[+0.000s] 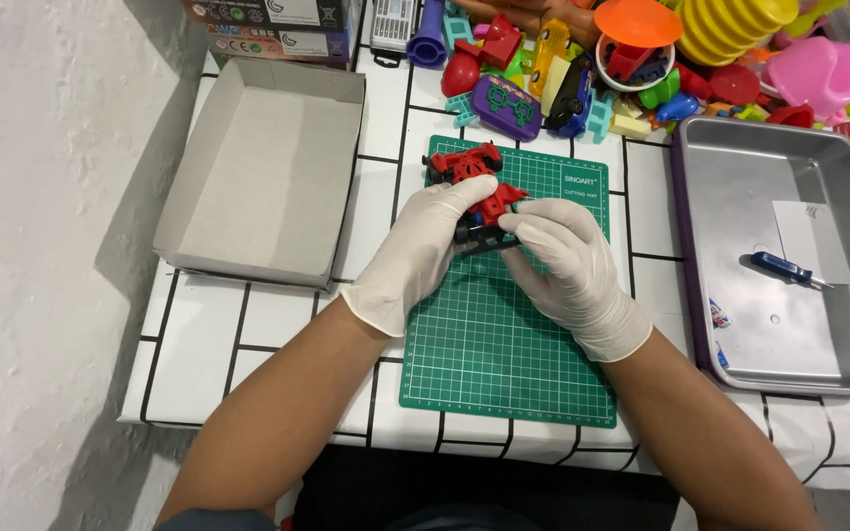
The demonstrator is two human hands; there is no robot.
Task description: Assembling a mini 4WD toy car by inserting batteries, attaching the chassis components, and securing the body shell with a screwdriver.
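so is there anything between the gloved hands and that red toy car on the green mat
Nothing visible. Both hands already grip the red toy car over the green mat: the left hand covers its middle from the left, and the right hand pinches its near end. The screwdriver lies apart in the metal tray.

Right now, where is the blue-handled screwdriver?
In the head view, the blue-handled screwdriver lies inside the metal tray on the right, beside a white paper slip.

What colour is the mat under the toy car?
Green with a pale grid, the cutting mat; head view shows it.
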